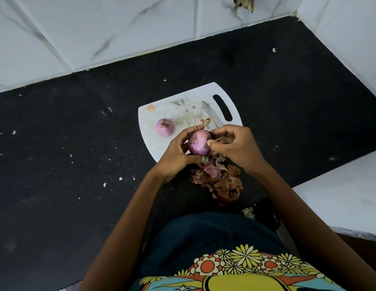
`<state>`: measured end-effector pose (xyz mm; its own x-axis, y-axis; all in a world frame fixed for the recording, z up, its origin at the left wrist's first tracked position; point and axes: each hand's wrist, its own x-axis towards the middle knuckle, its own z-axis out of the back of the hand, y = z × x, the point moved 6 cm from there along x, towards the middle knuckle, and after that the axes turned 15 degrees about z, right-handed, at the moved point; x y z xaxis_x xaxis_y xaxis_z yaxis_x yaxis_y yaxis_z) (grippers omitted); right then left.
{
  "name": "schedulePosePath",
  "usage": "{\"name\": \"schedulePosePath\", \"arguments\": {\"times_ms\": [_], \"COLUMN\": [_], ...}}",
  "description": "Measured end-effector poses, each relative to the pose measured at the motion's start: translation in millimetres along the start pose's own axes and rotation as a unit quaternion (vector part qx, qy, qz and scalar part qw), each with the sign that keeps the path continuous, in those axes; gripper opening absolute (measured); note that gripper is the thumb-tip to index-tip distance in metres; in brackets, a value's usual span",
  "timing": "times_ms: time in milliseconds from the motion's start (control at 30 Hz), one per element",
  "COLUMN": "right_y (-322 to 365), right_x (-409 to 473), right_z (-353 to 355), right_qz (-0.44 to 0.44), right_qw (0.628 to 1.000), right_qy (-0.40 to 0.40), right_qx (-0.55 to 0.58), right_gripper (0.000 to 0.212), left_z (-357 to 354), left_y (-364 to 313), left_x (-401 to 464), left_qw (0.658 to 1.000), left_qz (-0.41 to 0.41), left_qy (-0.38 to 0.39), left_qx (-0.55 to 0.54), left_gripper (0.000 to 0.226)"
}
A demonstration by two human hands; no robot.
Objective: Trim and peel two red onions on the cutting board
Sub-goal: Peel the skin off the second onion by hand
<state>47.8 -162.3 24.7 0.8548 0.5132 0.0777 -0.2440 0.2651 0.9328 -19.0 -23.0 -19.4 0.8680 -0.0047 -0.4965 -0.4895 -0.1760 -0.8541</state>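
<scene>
Black countertop [78,143] carries one white cutting board [161,148], one knife [212,113], two red onions: one peeled onion [165,127] resting, another glossy onion [199,144] cupped by the left hand [178,152], right hand [233,145] pinching its skin.

One peeled red onion [165,127] on the board [153,143], another [199,145] held above.
</scene>
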Motion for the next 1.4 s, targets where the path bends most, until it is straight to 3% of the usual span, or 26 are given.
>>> {"name": "schedulePosePath", "arguments": {"times_ms": [200,333,533,767,967,1100,1267,1400], "right_y": [2,5,8,-5,-6,6,17,20], "right_x": [2,2,-1,-5,-8,-8,-8,-6], "right_z": [9,6,-7,-6,-7,-13,-11,-17], "right_qz": [0.025,0.021,0.016,-0.048,-0.079,-0.013,0.086,0.096], "right_qw": [0.999,0.999,1.000,0.992,0.988,0.996,0.992,0.991], "right_qy": [-0.028,-0.030,-0.004,-0.080,-0.074,-0.018,-0.077,-0.046], "right_qx": [-0.007,0.028,0.015,0.090,0.109,0.085,-0.044,-0.079], "right_gripper": [0.018,0.011,0.030,0.016,0.015,0.024,0.013,0.008], "left_z": [-6,-5,-3,-5,-3,-3,-1,-3], "left_y": [2,2,4,6,7,8,8,6], "left_x": [-2,-2,-2,-5,-3,-3,-2,-4], "left_qw": [0.998,0.998,0.997,0.993,0.993,0.991,0.993,0.994], "left_qz": [0.017,0.020,0.014,0.027,0.021,0.028,0.028,0.029], "left_qy": [0.026,0.004,-0.002,0.024,0.010,0.015,-0.004,-0.008], "left_qx": [-0.052,-0.059,-0.078,-0.109,-0.113,-0.128,-0.116,-0.104], "left_gripper": [0.078,0.075,0.073,0.076,0.079,0.078,0.075,0.071]}}
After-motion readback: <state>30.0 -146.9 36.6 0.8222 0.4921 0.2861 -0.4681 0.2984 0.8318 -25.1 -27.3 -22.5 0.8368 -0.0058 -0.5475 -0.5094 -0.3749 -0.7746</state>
